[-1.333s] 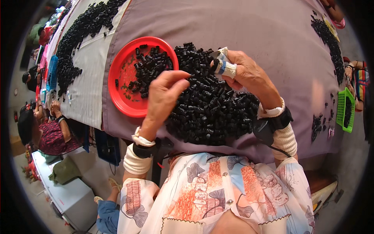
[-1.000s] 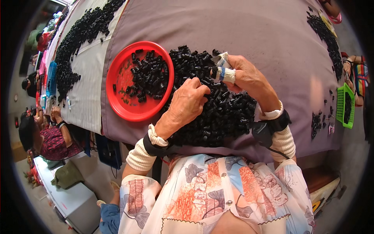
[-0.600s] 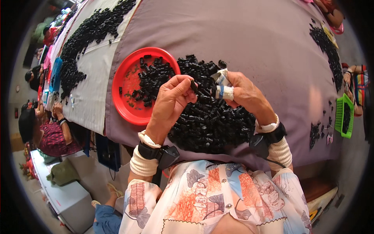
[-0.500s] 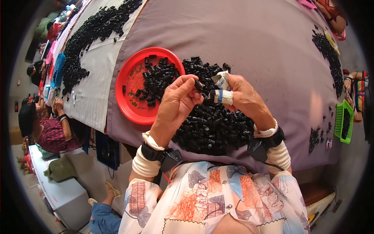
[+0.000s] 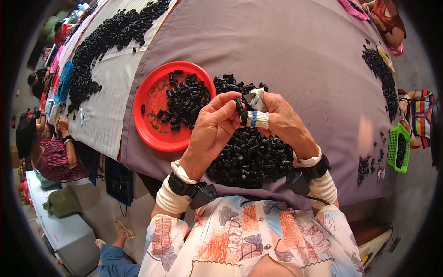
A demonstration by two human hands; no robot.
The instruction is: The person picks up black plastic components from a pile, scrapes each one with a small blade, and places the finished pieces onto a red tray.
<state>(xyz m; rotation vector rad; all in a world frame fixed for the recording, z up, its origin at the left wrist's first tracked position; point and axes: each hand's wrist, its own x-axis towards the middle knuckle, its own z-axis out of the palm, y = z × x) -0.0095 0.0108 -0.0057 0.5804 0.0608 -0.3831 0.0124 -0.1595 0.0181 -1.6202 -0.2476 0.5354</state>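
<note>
In front of me my left hand (image 5: 216, 121) pinches a small black plastic part (image 5: 239, 106) between thumb and fingers. My right hand (image 5: 288, 121) meets it from the other side, its covered thumb and finger closed in around the part's right side. A grey wrap (image 5: 255, 99) covers the right thumb, and a white knit sleeve with blue stripes (image 5: 256, 119) is on a finger. Beneath both hands lies a heap of similar black parts (image 5: 249, 157). To the left, a red round tray (image 5: 146, 128) holds more of them, with small green bits on its bottom.
A mauve cloth (image 5: 295, 41) covers the table. More black parts lie on the pale cloth (image 5: 108, 78) at left and along the right edge, near a green basket (image 5: 393, 152). Other people sit on both sides. A blue crate (image 5: 118, 182) stands below the table's left edge.
My hands have come together: the right thumb and finger now reach the black part in my left hand. The whole view has shifted slightly.
</note>
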